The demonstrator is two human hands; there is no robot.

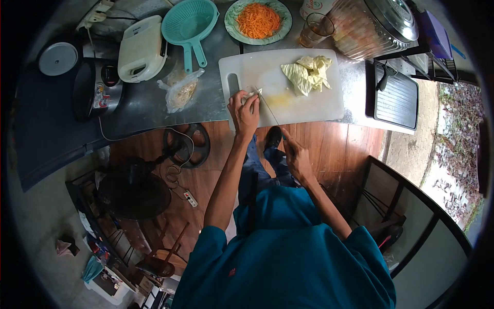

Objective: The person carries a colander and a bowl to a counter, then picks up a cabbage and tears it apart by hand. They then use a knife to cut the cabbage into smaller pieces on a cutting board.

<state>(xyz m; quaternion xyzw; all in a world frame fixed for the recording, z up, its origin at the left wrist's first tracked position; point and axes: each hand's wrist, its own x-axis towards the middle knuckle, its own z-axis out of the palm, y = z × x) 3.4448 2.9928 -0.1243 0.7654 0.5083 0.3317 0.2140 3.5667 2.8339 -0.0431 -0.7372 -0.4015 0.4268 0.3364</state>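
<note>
My left hand [244, 114] is on the left part of the white cutting board [247, 67], fingers curled down on a small white vegetable piece [252, 95]; its kind I cannot make out. With my right hand [297, 157] I grip a kitchen knife [268, 109] by its handle, in front of the board's near edge. The blade slants up and left, its tip beside the white piece and close to my left fingertips. Pale cabbage leaves [309, 74] lie crumpled at the board's upper right. A yellowish wet stain [280, 99] marks the middle.
Behind the board stand a plate of shredded carrot [259, 20], a teal colander [189, 23], a brown glass [315, 31] and a large clear container [365, 31]. A plastic bag [181, 91] and a cream sandwich maker [141, 50] sit left; a griddle pan [396, 98] lies right.
</note>
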